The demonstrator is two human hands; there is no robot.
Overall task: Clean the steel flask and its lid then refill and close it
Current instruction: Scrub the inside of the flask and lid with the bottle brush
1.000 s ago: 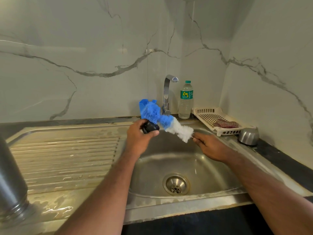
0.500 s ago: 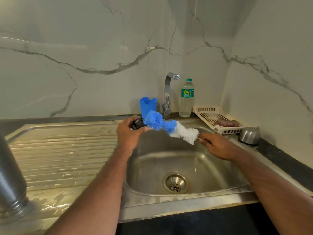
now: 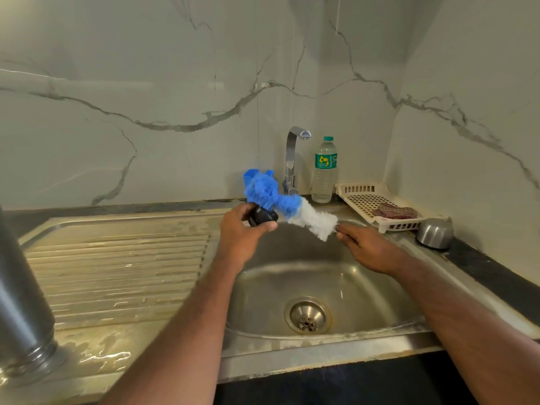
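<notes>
The left hand [image 3: 242,238] holds the black lid [image 3: 263,216] over the sink's [image 3: 292,276] back edge; the right hand [image 3: 368,249] pinches the brush [image 3: 292,209] by its handle, bristles bent against the lid. To scrub well, turn the lid slowly and work bristles into its threads. The flask [image 3: 20,302] stands on the surface's near left corner.

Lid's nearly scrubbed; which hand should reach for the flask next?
Left, probably. The flask stands on the drainboard at far left, nearer the left hand, though it grips the lid. The right hand holds the brush.
</notes>
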